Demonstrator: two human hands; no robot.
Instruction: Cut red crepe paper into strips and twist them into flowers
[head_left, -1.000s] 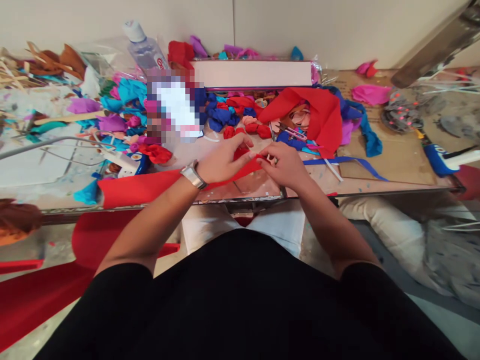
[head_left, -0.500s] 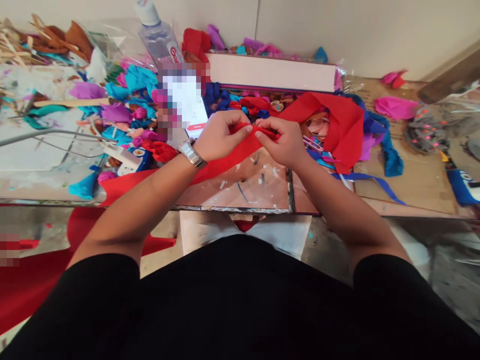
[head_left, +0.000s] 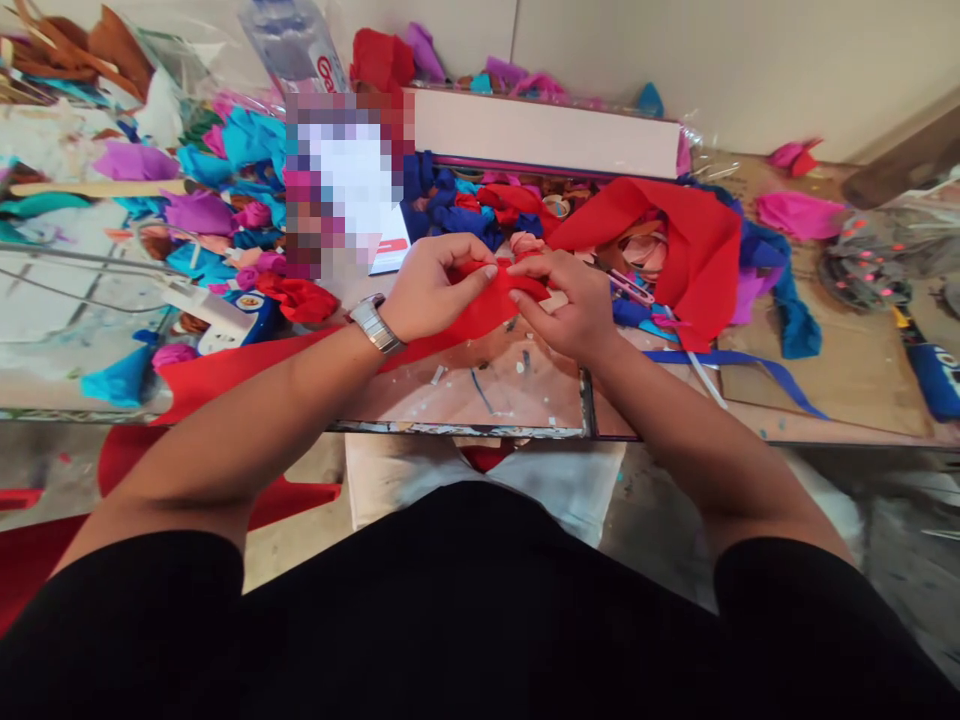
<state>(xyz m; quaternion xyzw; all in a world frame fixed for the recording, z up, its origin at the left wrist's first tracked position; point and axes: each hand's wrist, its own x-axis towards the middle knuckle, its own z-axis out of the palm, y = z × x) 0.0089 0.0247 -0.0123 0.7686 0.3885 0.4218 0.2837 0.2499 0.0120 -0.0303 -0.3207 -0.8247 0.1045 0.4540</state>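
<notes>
While the red strip (head_left: 491, 306) bridges them | left fingers (head_left: 474, 286) clamped on it | right fingers (head_left: 529, 306) clamped just beside

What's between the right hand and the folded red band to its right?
Head view: a slim pink object lies between the right hand and the folded red band, among peach scraps and blue scraps.

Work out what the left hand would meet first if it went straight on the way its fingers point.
Apart from the red strip it pinches, the left hand would probably meet the right hand first, since the two face each other closely, though this single view leaves depth unclear.
</notes>
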